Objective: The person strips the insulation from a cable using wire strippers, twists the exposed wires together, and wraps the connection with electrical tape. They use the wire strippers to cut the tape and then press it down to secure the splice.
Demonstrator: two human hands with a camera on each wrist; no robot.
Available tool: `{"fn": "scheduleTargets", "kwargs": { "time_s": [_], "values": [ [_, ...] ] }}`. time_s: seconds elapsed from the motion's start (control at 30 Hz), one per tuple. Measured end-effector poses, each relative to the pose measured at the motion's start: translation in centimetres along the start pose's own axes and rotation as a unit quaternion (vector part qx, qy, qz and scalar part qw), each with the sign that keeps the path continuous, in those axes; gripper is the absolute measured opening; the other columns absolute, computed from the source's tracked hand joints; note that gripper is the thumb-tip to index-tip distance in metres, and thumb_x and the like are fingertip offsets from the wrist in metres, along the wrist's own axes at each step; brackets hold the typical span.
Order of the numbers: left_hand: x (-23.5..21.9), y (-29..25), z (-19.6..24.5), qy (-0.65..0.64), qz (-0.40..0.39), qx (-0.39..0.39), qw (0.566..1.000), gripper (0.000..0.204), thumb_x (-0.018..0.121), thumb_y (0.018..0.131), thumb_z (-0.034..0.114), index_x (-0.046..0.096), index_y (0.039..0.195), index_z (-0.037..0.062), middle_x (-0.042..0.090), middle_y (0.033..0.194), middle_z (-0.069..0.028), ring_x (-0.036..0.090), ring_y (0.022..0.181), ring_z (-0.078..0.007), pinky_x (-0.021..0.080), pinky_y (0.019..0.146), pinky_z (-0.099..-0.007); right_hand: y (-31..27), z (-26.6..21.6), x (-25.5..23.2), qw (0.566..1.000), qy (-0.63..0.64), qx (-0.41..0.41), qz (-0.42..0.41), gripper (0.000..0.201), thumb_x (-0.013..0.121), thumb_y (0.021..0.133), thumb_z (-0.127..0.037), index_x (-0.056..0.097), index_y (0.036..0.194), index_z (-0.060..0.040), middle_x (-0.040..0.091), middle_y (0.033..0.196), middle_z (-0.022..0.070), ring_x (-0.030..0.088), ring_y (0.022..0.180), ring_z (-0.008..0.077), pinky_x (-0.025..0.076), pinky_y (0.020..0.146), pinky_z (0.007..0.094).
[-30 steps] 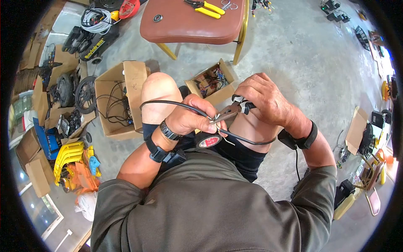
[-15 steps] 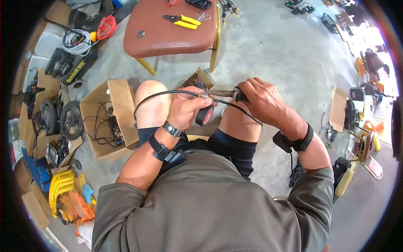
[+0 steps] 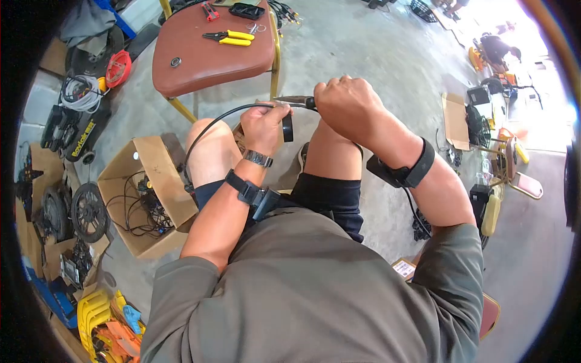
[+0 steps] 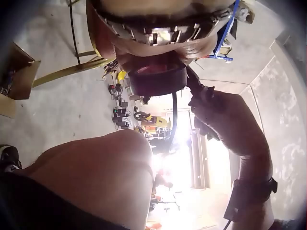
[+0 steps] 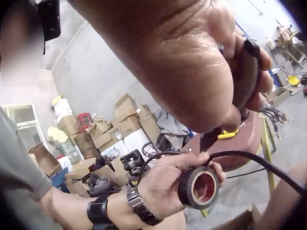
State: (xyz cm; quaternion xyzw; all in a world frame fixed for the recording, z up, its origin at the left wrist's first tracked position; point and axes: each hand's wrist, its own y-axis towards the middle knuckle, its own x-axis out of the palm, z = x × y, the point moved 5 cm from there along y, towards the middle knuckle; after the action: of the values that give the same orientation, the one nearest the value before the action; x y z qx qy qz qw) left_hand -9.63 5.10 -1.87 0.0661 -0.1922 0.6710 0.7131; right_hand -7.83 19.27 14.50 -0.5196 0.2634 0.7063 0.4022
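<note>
My left hand (image 3: 263, 128) pinches a black cable (image 3: 215, 138) between thumb and fingers in front of the knees. A roll of black electrical tape (image 5: 186, 189) with a red inner core sits against the fingers of that hand. The cable arcs over the left knee and runs past the pinch toward the right. My right hand (image 3: 351, 109) grips dark-handled pliers (image 3: 295, 99), their metal nose reaching to the left fingertips. In the right wrist view, the pliers' nose (image 5: 209, 139) comes down close over the left thumb. The pinched spot on the cable is mostly hidden by the fingers.
A brown padded chair (image 3: 212, 60) ahead bears yellow-handled wire strippers (image 3: 236, 39), small scissors (image 3: 256, 28) and a ring-shaped bearing (image 3: 175, 62). An open cardboard box (image 3: 175, 181) with cables stands by the left knee. Yellow and orange parts (image 3: 97, 317) lie at the lower left.
Both hands have moved up and away from the body, and the head view has shifted. The pliers, earlier over pale wire strands at the left thumb, now lie nearly level above the left fingertips.
</note>
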Motion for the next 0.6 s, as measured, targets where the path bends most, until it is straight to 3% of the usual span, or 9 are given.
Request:
{"fn": "scheduleTargets", "kwargs": {
  "time_s": [0.17,0.23,0.27,0.37,0.4,0.47,0.6],
  "values": [
    [-0.2,-0.1,-0.7,0.016,0.052,0.004,0.999,0.012,0.072,0.090,0.007,0.071,0.082,-0.0026,0.070,0.074,-0.0085,0.065,0.063,-0.0165,0.052,0.061,-0.0279,0.2,-1.3,-0.6,0.998,-0.006,-0.035,0.048,0.010,0.068,0.079,-0.015,0.068,0.077,-0.0051,0.071,0.068,0.0125,0.073,0.064,0.0275,0.056,0.055,0.0370],
    [-0.7,-1.3,-0.9,0.040,0.036,-0.032,0.998,0.013,0.071,0.090,0.006,0.071,0.083,-0.0045,0.070,0.075,-0.0106,0.066,0.061,-0.0179,0.052,0.055,-0.0294,-0.2,-2.0,-0.5,0.997,0.004,-0.039,0.063,0.010,0.068,0.078,-0.015,0.067,0.076,-0.0052,0.070,0.068,0.0117,0.073,0.064,0.0270,0.056,0.054,0.0374],
    [-0.9,-1.4,-1.0,0.029,0.021,-0.042,0.999,0.013,0.071,0.090,0.006,0.070,0.083,-0.0049,0.071,0.075,-0.0115,0.066,0.061,-0.0183,0.052,0.053,-0.0299,-0.2,-1.7,-0.2,1.000,0.014,-0.007,0.003,0.010,0.068,0.079,-0.014,0.068,0.080,-0.0049,0.072,0.073,0.0117,0.074,0.067,0.0283,0.056,0.056,0.0375],
    [-1.0,-0.2,-0.8,-0.006,-0.024,-0.021,0.999,0.014,0.069,0.091,0.006,0.069,0.084,-0.0059,0.072,0.080,-0.0155,0.066,0.058,-0.0200,0.052,0.048,-0.0312,-1.8,-0.2,2.5,0.998,0.051,0.026,0.021,0.011,0.067,0.081,-0.014,0.068,0.086,-0.0046,0.073,0.079,0.0136,0.074,0.074,0.0314,0.058,0.063,0.0406],
    [-0.9,-0.8,-0.2,-0.005,-0.036,-0.023,0.999,0.013,0.069,0.091,0.006,0.068,0.084,-0.0057,0.072,0.081,-0.0158,0.066,0.058,-0.0202,0.053,0.049,-0.0312,-2.3,0.3,3.3,0.996,0.084,0.035,-0.004,0.014,0.067,0.086,-0.018,0.067,0.089,-0.0043,0.074,0.084,0.0157,0.074,0.081,0.0345,0.058,0.070,0.0442],
    [-0.7,-2.0,0.7,-0.026,-0.043,-0.038,0.998,0.012,0.070,0.091,0.005,0.069,0.086,-0.0058,0.073,0.083,-0.0166,0.066,0.058,-0.0202,0.054,0.049,-0.0305,-3.6,1.0,4.3,0.988,0.140,0.061,-0.014,0.016,0.067,0.088,-0.020,0.067,0.089,-0.0042,0.074,0.086,0.0168,0.073,0.083,0.0362,0.057,0.073,0.0464],
    [-1.3,-3.0,0.7,-0.062,-0.103,-0.099,0.988,0.006,0.070,0.091,0.002,0.072,0.090,-0.0037,0.076,0.087,-0.0147,0.071,0.075,-0.0187,0.058,0.069,-0.0309,-5.6,2.4,6.4,0.946,0.271,0.158,-0.086,0.020,0.068,0.089,-0.025,0.068,0.094,-0.0054,0.073,0.089,0.0190,0.071,0.087,0.0395,0.055,0.075,0.0477]
  ]
}}
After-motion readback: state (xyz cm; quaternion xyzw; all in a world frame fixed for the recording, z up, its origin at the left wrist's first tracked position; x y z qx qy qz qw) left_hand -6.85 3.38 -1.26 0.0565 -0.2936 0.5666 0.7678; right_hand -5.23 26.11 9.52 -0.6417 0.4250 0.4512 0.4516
